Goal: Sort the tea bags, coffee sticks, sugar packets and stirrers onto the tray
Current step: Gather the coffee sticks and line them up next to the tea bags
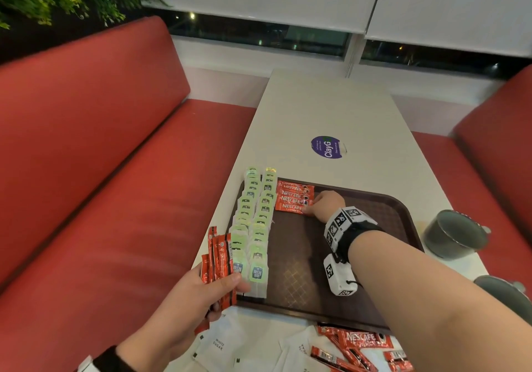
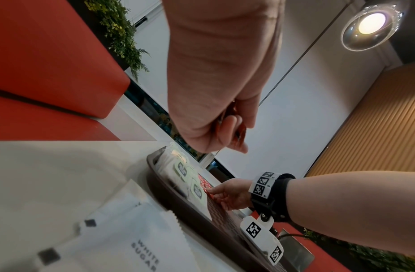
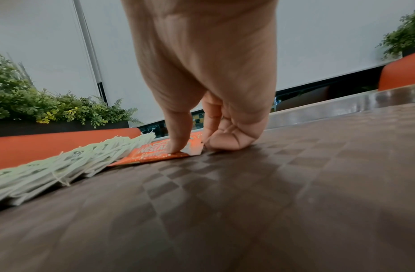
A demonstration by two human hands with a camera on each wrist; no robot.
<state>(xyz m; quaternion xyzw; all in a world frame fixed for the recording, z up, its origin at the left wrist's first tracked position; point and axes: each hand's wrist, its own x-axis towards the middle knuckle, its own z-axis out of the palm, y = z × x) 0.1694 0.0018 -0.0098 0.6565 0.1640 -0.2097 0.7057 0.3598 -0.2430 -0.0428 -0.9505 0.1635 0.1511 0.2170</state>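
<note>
Four red, white-lettered coffee sachets (image 1: 292, 199), nearest seemingly in right grip (image 1: 328, 205); red sticks (image 1: 220, 253) in left grip (image 1: 195, 299).

**Both hands at the tray, seen from the head and wrist views.**
The left hand (image 1: 198, 294) is raised at the near left corner of the tray (image 1: 403, 213), with thumb and curled fingers gripping a bundle of coffee sticks (image 1: 220, 256) held upright. The bare right forearm reaches forward across the tray from its near right side. The right hand (image 1: 328, 204) is lowered, back upward, onto the far left part of the tray. Its thumb (image 3: 178, 136) is straight and presses tip-down on the end of a coffee sachet (image 1: 290, 207). The other fingers (image 3: 230, 139) are curled under, knuckles on the tray, meeting the sachet's edge beside the thumb.
</note>
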